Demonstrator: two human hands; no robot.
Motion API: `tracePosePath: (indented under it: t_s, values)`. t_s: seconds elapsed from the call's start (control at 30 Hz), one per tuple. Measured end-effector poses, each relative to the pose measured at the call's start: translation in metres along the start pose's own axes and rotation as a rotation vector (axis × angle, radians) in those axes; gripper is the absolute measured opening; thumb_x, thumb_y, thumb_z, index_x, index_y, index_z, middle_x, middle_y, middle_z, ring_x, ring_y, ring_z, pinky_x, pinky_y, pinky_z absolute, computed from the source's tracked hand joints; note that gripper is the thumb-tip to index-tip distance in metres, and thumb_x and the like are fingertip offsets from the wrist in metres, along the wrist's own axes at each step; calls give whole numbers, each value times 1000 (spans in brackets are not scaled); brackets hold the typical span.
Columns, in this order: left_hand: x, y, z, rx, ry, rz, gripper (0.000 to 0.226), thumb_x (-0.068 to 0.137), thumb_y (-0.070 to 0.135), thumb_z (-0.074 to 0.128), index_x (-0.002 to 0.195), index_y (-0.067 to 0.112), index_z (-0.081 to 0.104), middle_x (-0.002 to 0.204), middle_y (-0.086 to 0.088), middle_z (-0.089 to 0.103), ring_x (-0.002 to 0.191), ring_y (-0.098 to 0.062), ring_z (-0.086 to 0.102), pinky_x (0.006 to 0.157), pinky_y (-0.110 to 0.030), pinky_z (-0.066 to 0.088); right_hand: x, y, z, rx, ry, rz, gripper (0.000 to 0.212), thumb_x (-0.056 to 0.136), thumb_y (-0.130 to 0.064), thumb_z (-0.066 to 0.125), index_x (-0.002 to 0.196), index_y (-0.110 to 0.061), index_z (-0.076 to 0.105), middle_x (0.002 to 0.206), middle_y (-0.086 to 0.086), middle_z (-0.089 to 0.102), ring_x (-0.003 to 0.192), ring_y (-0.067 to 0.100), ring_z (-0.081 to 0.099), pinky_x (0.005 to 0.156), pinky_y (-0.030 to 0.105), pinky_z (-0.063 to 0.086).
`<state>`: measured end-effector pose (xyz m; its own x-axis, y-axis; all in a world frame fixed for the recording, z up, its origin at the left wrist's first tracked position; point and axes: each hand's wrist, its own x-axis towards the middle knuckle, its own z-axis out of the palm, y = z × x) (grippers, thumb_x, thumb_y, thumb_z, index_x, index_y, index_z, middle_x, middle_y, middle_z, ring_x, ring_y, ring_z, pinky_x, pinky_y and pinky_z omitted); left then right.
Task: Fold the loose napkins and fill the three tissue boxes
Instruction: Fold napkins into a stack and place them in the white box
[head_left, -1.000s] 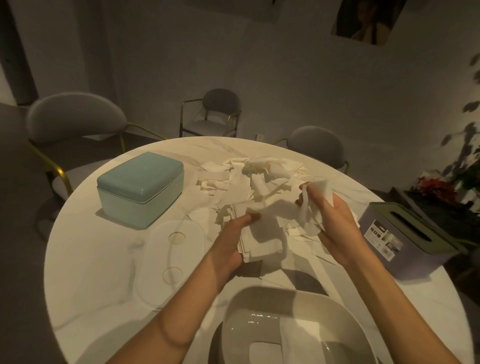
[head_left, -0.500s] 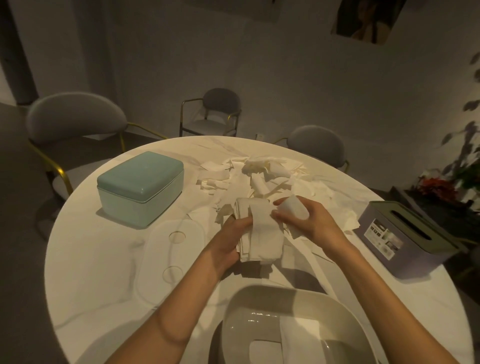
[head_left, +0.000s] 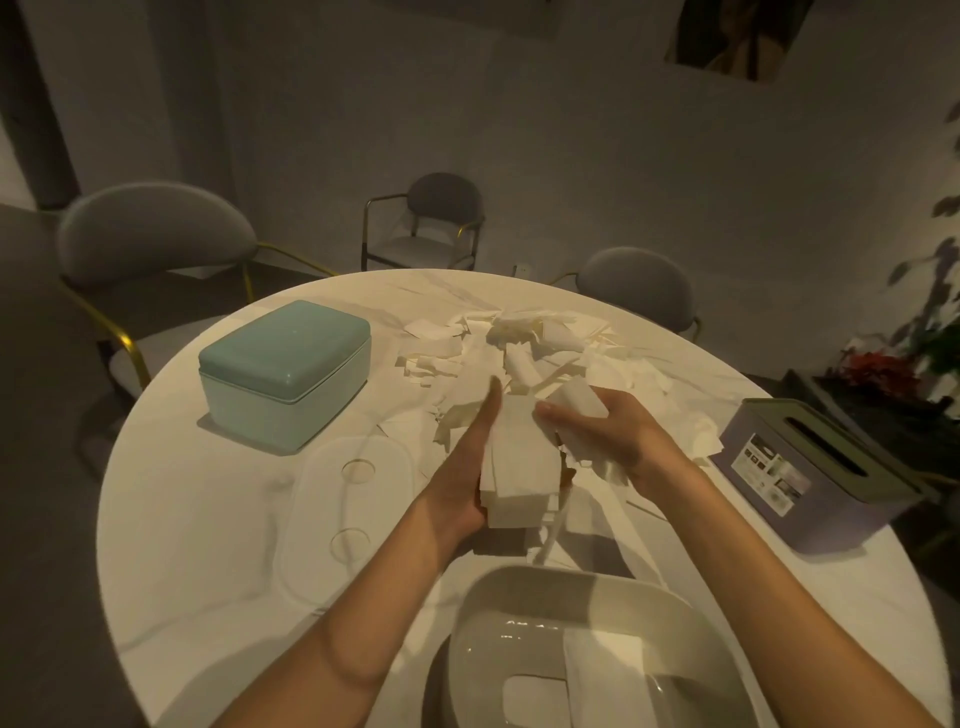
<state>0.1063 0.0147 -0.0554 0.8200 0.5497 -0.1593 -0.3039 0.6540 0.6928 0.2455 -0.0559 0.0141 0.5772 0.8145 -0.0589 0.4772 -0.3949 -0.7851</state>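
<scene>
A stack of folded white napkins (head_left: 519, 473) lies at the table's middle. My left hand (head_left: 467, 457) rests flat against the stack's left side, fingers straight. My right hand (head_left: 608, 436) presses the stack's far right side and grips a folded napkin (head_left: 579, 400). Beyond them spreads a heap of loose napkins (head_left: 519, 343). A teal tissue box (head_left: 285, 374) with its lid on stands at the left. At the right edge sits a purple tissue box (head_left: 810, 473) with a slotted lid. An open white tissue box (head_left: 587, 649) is nearest me, with a napkin inside.
A clear flat lid (head_left: 348, 514) lies on the round marble table (head_left: 197, 545) left of my arms. Three grey chairs (head_left: 156, 234) stand beyond the table. Plants and red flowers (head_left: 878, 369) are at the right.
My right hand brought the napkin it held up down onto the stack. My left hand went from pinching the napkin to lying flat along the stack's left side.
</scene>
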Motion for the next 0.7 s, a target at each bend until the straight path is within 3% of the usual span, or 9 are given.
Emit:
tracePosePath:
  t_s: [0.1, 0.17, 0.2, 0.3, 0.43, 0.57, 0.7]
  values:
    - [3, -4, -6, 50, 41, -26, 25, 92, 24, 73, 113, 12, 77, 111, -16, 74, 99, -32, 73, 88, -42, 57, -1, 4, 0, -20, 5, 18, 64, 81, -62, 72, 132, -26, 57, 128, -8, 61, 106, 20, 59, 88, 35, 49]
    - [4, -6, -8, 45, 91, -51, 19, 93, 13, 66, 109, 9, 75, 101, -16, 75, 88, -31, 74, 79, -38, 58, -3, 12, -8, 103, -51, 49, 80, 74, -63, 76, 139, -27, 48, 135, -10, 56, 119, 23, 57, 103, 42, 47]
    - [4, -6, -8, 36, 103, -49, 19, 93, 11, 63, 109, 8, 74, 99, -16, 75, 84, -30, 74, 75, -37, 58, -3, 16, -12, 170, -92, 55, 76, 75, -57, 79, 137, -26, 48, 133, -6, 59, 115, 22, 59, 103, 41, 47]
    - [5, -7, -7, 104, 107, 85, 20, 96, 4, 59, 107, 7, 75, 97, -16, 76, 88, -30, 74, 74, -36, 61, -7, 22, -20, 275, -210, 93, 47, 89, -24, 75, 130, -18, 53, 120, 4, 65, 103, 21, 63, 89, 32, 51]
    - [2, -3, -5, 304, 64, 357, 27, 91, -2, 70, 111, 15, 76, 111, -11, 76, 108, -27, 72, 96, -43, 58, -13, 24, -25, 478, -388, 161, 15, 95, -14, 67, 108, -7, 69, 101, 9, 72, 82, 18, 65, 78, 31, 51]
    - [3, 5, -2, 432, -22, 472, 63, 82, -15, 74, 138, 9, 59, 125, -5, 73, 118, -19, 68, 93, -29, 57, -17, 24, -28, 593, -551, 209, 32, 83, -6, 72, 114, -2, 65, 98, 14, 67, 76, 17, 61, 56, 23, 47]
    - [0, 8, -2, 446, -195, 471, 65, 84, -17, 69, 143, 6, 54, 136, -7, 67, 130, -24, 62, 102, -37, 54, -15, 29, -29, 552, -633, 252, 37, 82, -5, 75, 117, -4, 63, 100, 15, 67, 80, 20, 60, 52, 21, 49]
